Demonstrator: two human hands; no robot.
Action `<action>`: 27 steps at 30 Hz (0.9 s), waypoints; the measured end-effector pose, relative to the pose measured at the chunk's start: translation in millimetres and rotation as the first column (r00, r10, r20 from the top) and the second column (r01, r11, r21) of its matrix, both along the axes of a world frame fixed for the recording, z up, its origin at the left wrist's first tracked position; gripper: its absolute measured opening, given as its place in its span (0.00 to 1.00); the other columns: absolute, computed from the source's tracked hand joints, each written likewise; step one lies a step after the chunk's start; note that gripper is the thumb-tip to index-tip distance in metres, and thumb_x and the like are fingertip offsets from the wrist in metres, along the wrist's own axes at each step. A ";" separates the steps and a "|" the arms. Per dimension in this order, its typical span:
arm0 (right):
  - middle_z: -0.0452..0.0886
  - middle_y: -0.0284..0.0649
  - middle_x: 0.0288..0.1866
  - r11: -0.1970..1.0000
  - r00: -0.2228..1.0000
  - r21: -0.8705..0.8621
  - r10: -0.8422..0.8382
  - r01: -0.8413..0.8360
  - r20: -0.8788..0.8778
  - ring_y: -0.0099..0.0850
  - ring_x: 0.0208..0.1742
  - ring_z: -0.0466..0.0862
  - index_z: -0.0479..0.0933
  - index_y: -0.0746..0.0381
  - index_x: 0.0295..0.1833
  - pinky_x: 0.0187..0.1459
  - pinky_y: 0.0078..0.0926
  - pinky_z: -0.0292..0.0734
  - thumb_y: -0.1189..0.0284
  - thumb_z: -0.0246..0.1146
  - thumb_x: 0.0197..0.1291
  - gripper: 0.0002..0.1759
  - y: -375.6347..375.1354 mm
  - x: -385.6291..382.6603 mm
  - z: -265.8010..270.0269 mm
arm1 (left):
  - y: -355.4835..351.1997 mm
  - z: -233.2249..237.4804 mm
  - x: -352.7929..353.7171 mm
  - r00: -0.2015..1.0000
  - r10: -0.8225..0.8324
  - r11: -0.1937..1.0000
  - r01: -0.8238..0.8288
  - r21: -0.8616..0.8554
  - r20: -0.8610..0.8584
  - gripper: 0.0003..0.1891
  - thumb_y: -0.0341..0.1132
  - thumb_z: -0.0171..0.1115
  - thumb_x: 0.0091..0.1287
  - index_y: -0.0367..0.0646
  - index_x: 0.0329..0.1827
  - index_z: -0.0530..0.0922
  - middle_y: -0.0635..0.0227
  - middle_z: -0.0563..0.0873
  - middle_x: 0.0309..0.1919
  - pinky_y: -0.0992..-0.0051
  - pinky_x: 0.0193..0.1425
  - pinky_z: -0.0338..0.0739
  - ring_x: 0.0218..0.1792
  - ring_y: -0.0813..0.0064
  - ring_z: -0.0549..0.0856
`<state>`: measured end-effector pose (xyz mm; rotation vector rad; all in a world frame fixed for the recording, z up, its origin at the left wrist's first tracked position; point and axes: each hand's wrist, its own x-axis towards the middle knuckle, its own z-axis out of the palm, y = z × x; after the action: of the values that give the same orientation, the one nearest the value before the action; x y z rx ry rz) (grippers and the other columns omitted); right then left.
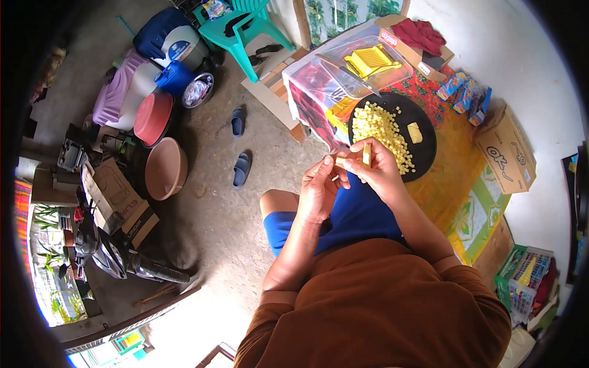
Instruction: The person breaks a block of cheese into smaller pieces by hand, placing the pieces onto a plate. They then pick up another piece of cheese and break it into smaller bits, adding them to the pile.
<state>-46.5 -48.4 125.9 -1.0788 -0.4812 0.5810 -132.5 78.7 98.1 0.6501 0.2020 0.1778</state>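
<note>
Close together over my lap, both hands are closed in a pinch. My right hand (381, 170) grips a pale yellow stick (367, 154) that stands up between its fingers. A smaller pale yellow piece (340, 161) lies between the fingertips of both hands, and my left hand (319, 189) pinches its near end. Just beyond the right hand is a round black tray (426, 158). It bears a heap of small pale yellow cubes (375, 124) and, to the right, one larger pale yellow block (415, 132).
Behind the tray stands a clear plastic bin (307, 80) with a yellow slotted slicer (372, 61) on top. Blue packets (469, 98) and a cardboard box (506, 150) line the wall at right. Slippers (242, 169), basins (166, 168) and a green chair (245, 34) are on the left.
</note>
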 end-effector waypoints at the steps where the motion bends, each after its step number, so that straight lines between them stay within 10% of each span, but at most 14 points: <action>1: 0.78 0.33 0.35 1.000 1.000 0.025 0.014 -0.014 0.010 0.17 0.30 0.77 0.71 0.63 0.47 0.28 0.17 0.74 0.82 0.64 0.60 0.12 0.1 -0.9 1.5 | 1.1 -1.8 -0.2 1.000 -0.011 1.000 0.011 -0.016 0.003 0.15 0.37 0.58 0.70 0.34 0.52 0.79 0.62 0.84 0.36 0.69 0.38 0.79 0.33 0.75 0.80; 27: 0.82 0.36 0.38 0.955 0.844 -0.175 -0.114 0.238 0.524 0.19 0.40 0.81 0.76 0.65 0.46 0.42 0.19 0.77 0.80 0.67 0.58 0.11 -3.4 -12.4 13.4 | -0.5 -11.6 -3.2 0.981 0.168 0.947 -0.187 0.262 0.092 0.09 0.26 0.62 0.66 0.39 0.48 0.83 0.62 0.85 0.40 0.75 0.37 0.80 0.32 0.76 0.81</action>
<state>-58.9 -51.8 139.2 -1.4984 -0.7776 0.1771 -135.7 78.2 86.5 0.8962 0.1712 0.4059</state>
